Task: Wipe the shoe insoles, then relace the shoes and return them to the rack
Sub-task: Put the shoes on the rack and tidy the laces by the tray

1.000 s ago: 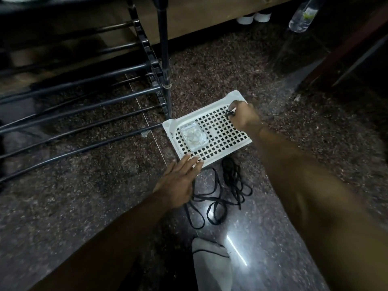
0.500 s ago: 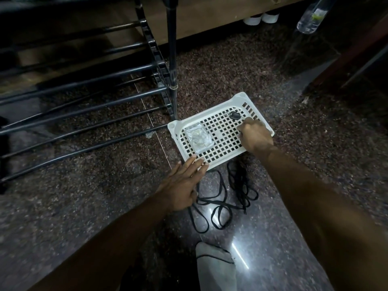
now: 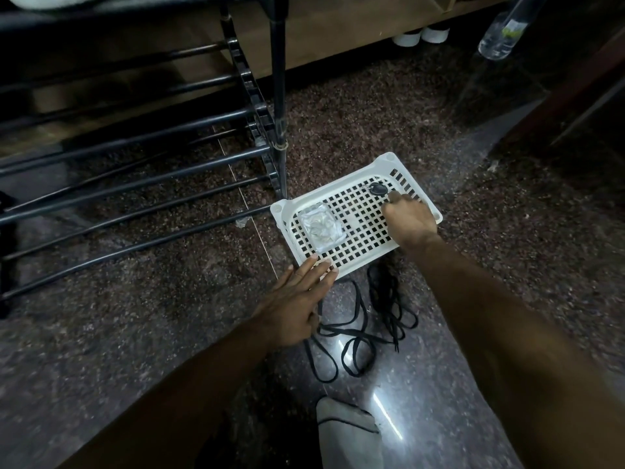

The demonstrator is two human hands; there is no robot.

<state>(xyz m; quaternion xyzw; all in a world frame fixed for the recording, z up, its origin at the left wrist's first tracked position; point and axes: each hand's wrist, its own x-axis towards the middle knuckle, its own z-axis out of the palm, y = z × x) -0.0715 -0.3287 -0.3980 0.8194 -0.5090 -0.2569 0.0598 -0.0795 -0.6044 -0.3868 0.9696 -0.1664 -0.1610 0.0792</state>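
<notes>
Our black laces (image 3: 365, 328) lay in one loose tangle on the shiny stone floor (image 3: 135, 333), just below one white basket (image 3: 389, 160) whose long side ran up toward the right. Our left hand (image 3: 294, 309) lay flat, fingers straight, tips on the basket's near edge. Our right hand (image 3: 407, 220) was curled inside the basket; we could not tell if it held anything. One black rack (image 3: 142, 184) stood to the left.

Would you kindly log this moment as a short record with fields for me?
Setting: dark speckled floor beside a black shoe rack
Basket: white lattice basket on the floor
Basket contents: clear packet, small dark object
Left hand: flat, fingertips at basket edge
Right hand: inside basket, near the dark object
Laces: black laces loose on the floor
</notes>
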